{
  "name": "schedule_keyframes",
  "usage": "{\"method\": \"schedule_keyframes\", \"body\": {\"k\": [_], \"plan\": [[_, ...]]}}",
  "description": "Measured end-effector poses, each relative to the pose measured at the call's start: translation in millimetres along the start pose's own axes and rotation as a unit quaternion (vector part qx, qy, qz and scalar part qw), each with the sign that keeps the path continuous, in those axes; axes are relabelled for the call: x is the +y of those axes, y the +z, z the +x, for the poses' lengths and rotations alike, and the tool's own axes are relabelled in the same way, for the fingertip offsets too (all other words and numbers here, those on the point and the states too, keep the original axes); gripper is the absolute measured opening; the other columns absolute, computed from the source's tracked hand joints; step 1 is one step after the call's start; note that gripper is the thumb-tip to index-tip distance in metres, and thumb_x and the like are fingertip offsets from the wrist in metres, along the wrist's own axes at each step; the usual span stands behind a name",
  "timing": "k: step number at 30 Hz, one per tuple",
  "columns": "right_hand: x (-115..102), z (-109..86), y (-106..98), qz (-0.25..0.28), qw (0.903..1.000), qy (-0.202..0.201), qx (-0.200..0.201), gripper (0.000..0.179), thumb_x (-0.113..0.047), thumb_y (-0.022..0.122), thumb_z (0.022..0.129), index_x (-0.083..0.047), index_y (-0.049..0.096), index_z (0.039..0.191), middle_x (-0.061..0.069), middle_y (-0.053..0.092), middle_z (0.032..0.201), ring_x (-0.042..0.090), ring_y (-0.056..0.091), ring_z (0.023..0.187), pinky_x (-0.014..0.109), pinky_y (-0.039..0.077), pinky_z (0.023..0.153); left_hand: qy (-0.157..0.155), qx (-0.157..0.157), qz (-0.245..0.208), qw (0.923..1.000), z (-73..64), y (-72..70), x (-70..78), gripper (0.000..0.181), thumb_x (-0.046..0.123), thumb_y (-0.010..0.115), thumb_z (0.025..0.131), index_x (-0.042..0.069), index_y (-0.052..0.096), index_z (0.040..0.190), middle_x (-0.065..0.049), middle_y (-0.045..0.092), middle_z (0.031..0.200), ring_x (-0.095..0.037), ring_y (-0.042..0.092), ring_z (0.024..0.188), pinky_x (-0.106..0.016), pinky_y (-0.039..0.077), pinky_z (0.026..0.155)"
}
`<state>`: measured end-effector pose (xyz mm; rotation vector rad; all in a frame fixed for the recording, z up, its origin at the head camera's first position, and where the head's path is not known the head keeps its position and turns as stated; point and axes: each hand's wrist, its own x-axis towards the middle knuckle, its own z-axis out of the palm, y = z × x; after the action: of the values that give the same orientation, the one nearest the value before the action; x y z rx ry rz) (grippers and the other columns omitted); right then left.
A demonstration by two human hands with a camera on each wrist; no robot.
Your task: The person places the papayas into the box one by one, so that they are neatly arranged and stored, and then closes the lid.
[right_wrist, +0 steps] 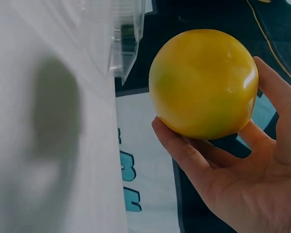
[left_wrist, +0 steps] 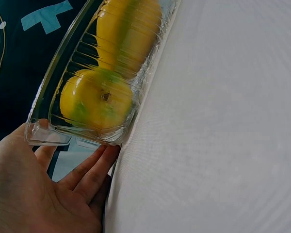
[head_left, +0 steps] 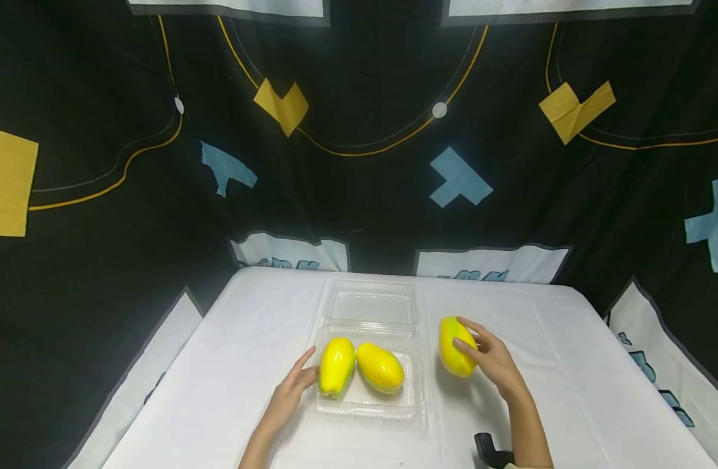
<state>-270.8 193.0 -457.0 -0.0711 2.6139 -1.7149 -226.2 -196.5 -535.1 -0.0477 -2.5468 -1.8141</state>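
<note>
My right hand [head_left: 492,357] holds a glossy yellow oblong fruit [head_left: 457,346] above the table, to the right of a clear plastic clamshell container [head_left: 414,391]. In the right wrist view the thumb and fingertips grip the held fruit [right_wrist: 203,85] from its sides. Inside the container lie two more yellow fruits, the left one [head_left: 337,367] upright in the view and the right one [head_left: 381,369] slanted. My left hand [head_left: 289,395] touches the container's left side, its fingers fairly straight. In the left wrist view these fingers [left_wrist: 89,174] reach to the container's lower edge.
The container's lid [head_left: 370,303] lies folded back, away from me. A white cloth covers the table [head_left: 511,319]. Black fabric with yellow and blue patches [head_left: 382,195] hangs behind it. A black curved piece [head_left: 492,449] shows by my right forearm.
</note>
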Motion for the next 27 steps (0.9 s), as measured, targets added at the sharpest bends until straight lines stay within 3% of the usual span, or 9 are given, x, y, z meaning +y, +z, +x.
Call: {"method": "schedule_keyframes", "body": {"k": [17, 27], "plan": [[-17.4, 4.1, 36.7, 0.000, 0.9991, -0.039, -0.015, 0.058, -0.045, 0.068, 0.080, -0.029, 0.049, 0.133, 0.015, 0.052, 0.128, 0.032, 0.054, 0.110, 0.058, 0.040, 0.092, -0.006, -0.001, -0.004, 1.0000, -0.1, 0.1, 1.1, 0.049, 0.046, 0.041, 0.096, 0.036, 0.031, 0.143, -0.012, 0.053, 0.129, -0.033, 0.051, 0.116, -0.070, 0.024, 0.094], [-19.5, 6.3, 51.0, 0.006, 0.9985, -0.048, -0.026, 0.055, -0.043, 0.069, 0.080, -0.029, 0.052, 0.131, 0.008, 0.055, 0.125, 0.028, 0.055, 0.107, 0.053, 0.043, 0.089, 0.003, -0.005, -0.004, 1.0000, -0.4, -0.3, 2.2, 0.048, 0.043, 0.040, 0.097, 0.033, 0.031, 0.144, -0.013, 0.053, 0.130, -0.035, 0.050, 0.116, -0.070, 0.024, 0.094]]}}
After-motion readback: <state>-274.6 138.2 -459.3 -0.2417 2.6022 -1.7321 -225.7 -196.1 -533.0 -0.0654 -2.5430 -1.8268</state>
